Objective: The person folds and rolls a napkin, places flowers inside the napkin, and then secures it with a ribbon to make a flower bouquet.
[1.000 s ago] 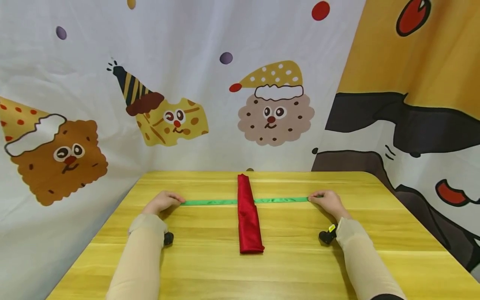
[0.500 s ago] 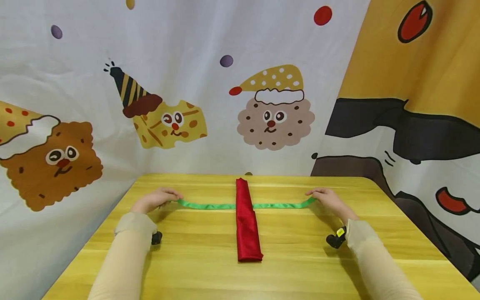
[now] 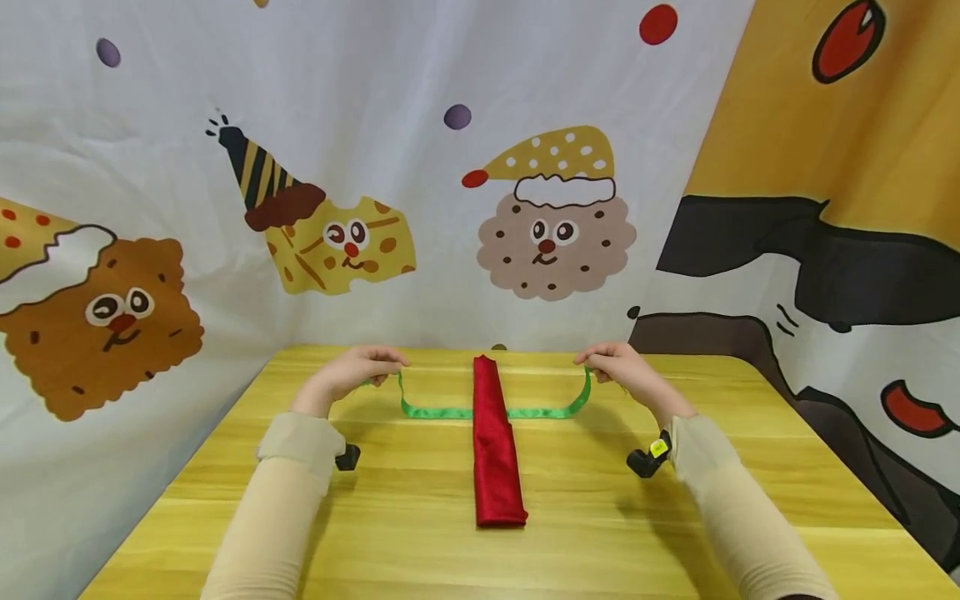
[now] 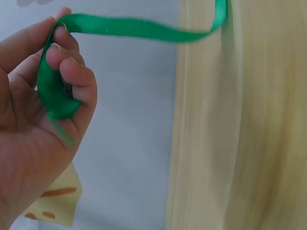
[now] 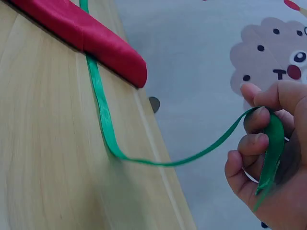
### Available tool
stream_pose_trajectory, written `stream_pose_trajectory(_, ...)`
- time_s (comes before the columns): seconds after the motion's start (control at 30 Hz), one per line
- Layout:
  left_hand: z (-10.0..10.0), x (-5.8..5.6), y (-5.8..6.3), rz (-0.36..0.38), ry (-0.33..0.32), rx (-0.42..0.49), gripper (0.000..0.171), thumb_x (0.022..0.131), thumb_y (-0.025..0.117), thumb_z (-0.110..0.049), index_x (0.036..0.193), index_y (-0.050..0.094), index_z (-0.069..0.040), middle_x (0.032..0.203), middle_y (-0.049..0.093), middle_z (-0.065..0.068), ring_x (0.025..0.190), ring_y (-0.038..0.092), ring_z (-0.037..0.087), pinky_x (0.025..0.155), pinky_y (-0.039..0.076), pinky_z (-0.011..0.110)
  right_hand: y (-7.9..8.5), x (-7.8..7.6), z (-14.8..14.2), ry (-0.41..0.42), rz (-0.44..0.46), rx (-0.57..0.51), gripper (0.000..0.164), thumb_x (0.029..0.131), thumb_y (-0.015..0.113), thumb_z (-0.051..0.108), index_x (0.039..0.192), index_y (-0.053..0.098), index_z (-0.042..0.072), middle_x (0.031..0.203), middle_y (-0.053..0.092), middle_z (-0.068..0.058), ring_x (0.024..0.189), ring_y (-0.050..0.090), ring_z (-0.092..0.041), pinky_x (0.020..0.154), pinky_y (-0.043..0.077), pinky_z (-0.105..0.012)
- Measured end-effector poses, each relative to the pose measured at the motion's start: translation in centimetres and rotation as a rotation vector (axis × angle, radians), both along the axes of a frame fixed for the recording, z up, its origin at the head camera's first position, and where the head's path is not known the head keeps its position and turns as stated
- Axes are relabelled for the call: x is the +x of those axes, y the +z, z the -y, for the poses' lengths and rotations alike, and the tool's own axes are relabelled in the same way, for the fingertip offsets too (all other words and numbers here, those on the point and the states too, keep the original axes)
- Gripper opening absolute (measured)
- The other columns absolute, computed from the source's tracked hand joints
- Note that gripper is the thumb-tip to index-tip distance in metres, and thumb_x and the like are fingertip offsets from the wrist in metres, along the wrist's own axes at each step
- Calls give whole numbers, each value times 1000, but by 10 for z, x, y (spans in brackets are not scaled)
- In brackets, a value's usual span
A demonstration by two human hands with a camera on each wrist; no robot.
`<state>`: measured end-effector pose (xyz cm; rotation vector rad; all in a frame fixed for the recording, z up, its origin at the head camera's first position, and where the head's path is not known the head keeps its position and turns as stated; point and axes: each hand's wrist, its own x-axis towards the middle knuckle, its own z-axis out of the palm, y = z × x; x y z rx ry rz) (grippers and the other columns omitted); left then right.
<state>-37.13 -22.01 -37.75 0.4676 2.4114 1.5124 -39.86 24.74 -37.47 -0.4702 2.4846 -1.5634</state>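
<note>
A pale-yellow wooden table [image 3: 405, 542], smooth and streaked with fine grain, spreads under the work. A soft, hanging white fabric sheet [image 3: 397, 58], printed with cartoon snacks in party hats, backs it at 12 o'clock. Down the middle lies a red cloth [image 3: 497, 462], glossy and folded into a long tapering strip, its broad end at 6 o'clock and its narrow end at 12.

The green ribbon [image 3: 540, 412] is narrow, flat and satiny, with light sheen along its folds. It passes beneath the cloth from 9 to 3 o'clock, resting on the wood close by the cloth, then both ends curve up off the table in soft bends.

At the cloth's 10 o'clock the left hand [image 3: 352, 377] pinches one end, fingers curled, the tail doubling back against the palm. At 2 o'clock the right hand [image 3: 624, 373] pinches the other, its tail hanging along the curled fingers. Both forearms wear smooth beige sleeves [image 3: 738, 508], crinkled at the cuffs.
</note>
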Motion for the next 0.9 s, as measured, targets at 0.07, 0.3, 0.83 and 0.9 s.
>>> stream_pose_trajectory(0.07, -8, 0, -2, 6, 4, 10, 27, 101, 54, -21, 121, 63, -5, 89, 52, 8, 71, 43, 24, 73, 40, 37, 1, -1, 7, 8, 2, -1, 24, 97, 50, 10, 107, 68, -3, 81, 53, -12, 64, 42, -19, 64, 42, -30)
stream_pose_trajectory(0.3, -35, -1, -25, 50, -25, 63, 27, 101, 53, -17, 122, 63, -3, 85, 52, 11, 67, 39, 23, 69, 38, 40, -20, -5, 34, 37, 67, -147, 21, 94, 56, 9, 105, 67, -4, 79, 65, -9, 68, 57, -16, 65, 51, -33)
stream_pose_trajectory(0.83, -85, 1, -47, 84, -43, 116, 34, 100, 54, -17, 127, 58, 4, 72, 47, 6, 64, 37, 22, 62, 35, 35, -61, 2, 79, 181, 234, -310, 34, 99, 44, 2, 126, 50, -17, 115, 64, -25, 98, 66, -37, 85, 52, -42)
stream_pose_trajectory(0.9, -86, -1, -46, 78, -31, 123, 34, 100, 55, -18, 125, 59, 4, 72, 48, 5, 64, 38, 21, 63, 35, 34, -62, -1, 79, 178, 198, -280, 34, 98, 46, 0, 126, 50, -18, 114, 65, -24, 94, 67, -32, 80, 52, -39)
